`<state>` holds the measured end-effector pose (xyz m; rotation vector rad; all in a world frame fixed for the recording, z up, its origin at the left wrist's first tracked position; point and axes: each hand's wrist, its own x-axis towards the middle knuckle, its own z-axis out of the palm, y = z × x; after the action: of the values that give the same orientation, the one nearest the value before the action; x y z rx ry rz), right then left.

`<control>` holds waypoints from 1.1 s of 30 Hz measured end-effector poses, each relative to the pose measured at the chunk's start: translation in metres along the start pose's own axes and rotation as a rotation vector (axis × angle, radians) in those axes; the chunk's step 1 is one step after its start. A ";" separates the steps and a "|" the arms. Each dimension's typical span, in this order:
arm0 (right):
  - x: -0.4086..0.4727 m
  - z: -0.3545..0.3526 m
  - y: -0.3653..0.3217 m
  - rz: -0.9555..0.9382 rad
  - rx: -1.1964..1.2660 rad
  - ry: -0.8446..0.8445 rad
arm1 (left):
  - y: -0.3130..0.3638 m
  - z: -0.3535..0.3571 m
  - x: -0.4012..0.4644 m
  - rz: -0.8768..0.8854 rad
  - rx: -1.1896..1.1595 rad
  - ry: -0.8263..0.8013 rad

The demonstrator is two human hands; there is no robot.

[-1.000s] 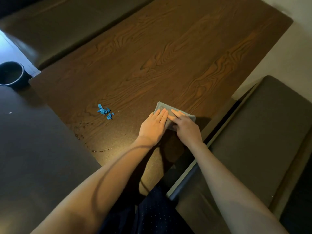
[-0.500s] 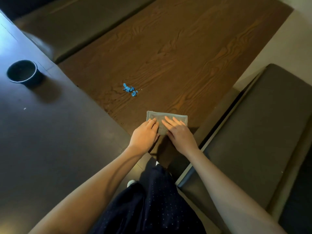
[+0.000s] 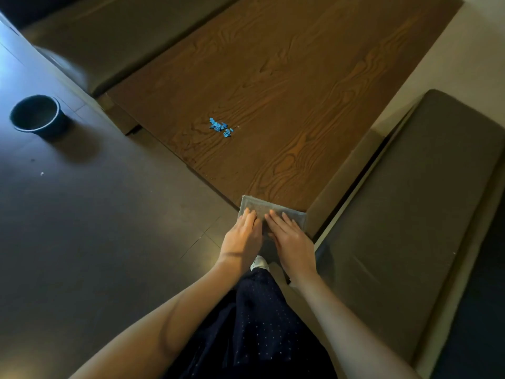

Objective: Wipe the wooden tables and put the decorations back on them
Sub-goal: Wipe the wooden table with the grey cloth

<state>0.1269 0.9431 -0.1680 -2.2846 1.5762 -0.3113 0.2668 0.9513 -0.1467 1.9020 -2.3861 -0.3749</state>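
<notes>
- Head view: both hands lie flat and side by side on a folded grey cloth (image 3: 273, 210) at the near corner of the wooden table (image 3: 287, 86), about 6 o'clock on the tabletop.
- The left hand (image 3: 241, 237) presses the cloth's left half with fingers straight and close together; nothing is curled round it.
- The right hand (image 3: 292, 242) presses the right half in the same way, fingers straight, tips pointing to roughly 11 o'clock. Neither hand pinches the cloth; both only bear down on it.
- The cloth's long axis runs across the hands, from about 10 o'clock to 4 o'clock, and its right end reaches the table's corner edge.
- The relation that matters: a small heap of blue scraps (image 3: 220, 128) lies on the tabletop at about 11 o'clock from the cloth, well apart from it, with bare wood grain between.
- The left hand is the nearer one to the scraps, so a push outward and slightly left would likely meet them first on that side.
- The table's own long axis runs away toward 1 o'clock, so most of the unwiped length seems to lie ahead and to the right.
- A dark round pot (image 3: 37, 114) stands on the floor at 9 o'clock, far from both hands; whether it is one of the decorations I cannot tell.
</notes>
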 end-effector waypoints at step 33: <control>0.126 -0.002 -0.041 -0.272 -0.391 -0.082 | -0.070 -0.056 0.068 -0.430 -0.261 0.005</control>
<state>0.2063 0.8389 -0.1516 -2.7767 1.3811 0.0324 0.3292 0.8624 -0.1154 2.2611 -1.7978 -0.6670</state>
